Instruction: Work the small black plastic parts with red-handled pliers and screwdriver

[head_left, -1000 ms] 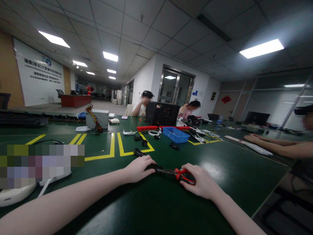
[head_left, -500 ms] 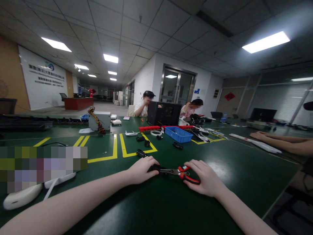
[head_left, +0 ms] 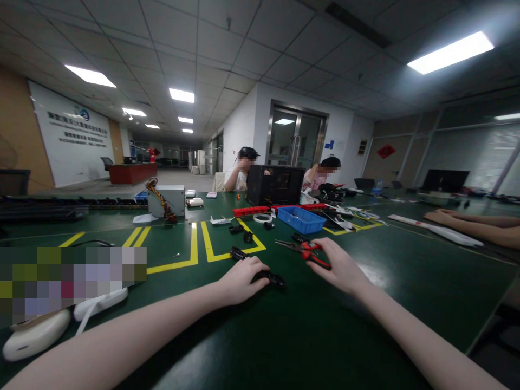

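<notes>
Near the middle of the green table (head_left: 325, 336), my left hand (head_left: 246, 279) is closed over a long black part (head_left: 276, 279). One end of the part sticks out past my fingers to the right, and the rest is covered by them. My right hand (head_left: 341, 265) grips red-handled pliers (head_left: 306, 252), whose thin metal jaws point left and stand apart from the black part. Another black piece (head_left: 239, 253) lies just beyond my left hand. Behind the pliers' jaws a black piece (head_left: 299, 237) is partly hidden.
Farther back stand a blue bin (head_left: 300, 219), a black computer case (head_left: 276, 184) and a power supply (head_left: 173, 200) with bundled wires. Small black parts (head_left: 247, 236) lie inside yellow tape lines. Two people sit opposite, and another person's arms (head_left: 471, 225) rest at the right.
My right hand has lifted the pliers away from the black part, up and slightly to the right. The left hand keeps its hold, and the part's right end shows more clearly.
</notes>
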A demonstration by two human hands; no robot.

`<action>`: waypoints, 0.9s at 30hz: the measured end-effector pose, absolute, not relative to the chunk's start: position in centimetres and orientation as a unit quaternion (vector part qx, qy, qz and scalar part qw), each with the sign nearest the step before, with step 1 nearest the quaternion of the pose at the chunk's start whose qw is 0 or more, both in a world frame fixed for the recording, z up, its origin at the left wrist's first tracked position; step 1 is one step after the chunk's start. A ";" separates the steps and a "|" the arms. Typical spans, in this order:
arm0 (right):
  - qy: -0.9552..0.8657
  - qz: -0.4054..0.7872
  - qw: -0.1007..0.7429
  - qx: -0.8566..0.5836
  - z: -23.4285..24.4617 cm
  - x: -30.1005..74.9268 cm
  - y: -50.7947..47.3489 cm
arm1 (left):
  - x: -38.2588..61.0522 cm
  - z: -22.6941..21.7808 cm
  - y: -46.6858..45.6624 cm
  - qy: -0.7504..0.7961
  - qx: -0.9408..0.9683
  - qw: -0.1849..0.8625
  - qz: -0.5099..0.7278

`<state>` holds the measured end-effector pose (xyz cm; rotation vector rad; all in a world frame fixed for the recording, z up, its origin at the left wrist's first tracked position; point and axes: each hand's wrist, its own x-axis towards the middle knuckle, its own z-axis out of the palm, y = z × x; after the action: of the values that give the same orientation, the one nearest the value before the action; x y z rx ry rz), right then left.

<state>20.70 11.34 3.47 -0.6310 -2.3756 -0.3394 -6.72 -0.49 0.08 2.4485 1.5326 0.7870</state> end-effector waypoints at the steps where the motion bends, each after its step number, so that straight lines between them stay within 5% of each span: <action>1: -0.907 -0.128 0.323 -0.237 3.7 20.0 11.9 | -6.7 0.1 -0.4 0.512 0.815 0.070 0.261; 19: -0.868 -0.190 0.370 -0.270 1.5 20.6 16.3 | -1.5 1.4 2.6 0.585 0.788 0.017 0.191; 27: -0.875 -0.176 0.376 -0.249 2.1 20.3 15.4 | -9.0 8.1 -9.6 0.498 0.866 0.049 0.006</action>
<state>20.27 15.36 2.15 -0.6376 -2.2386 -0.4508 -9.02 -9.59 8.10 2.6376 1.5183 0.0187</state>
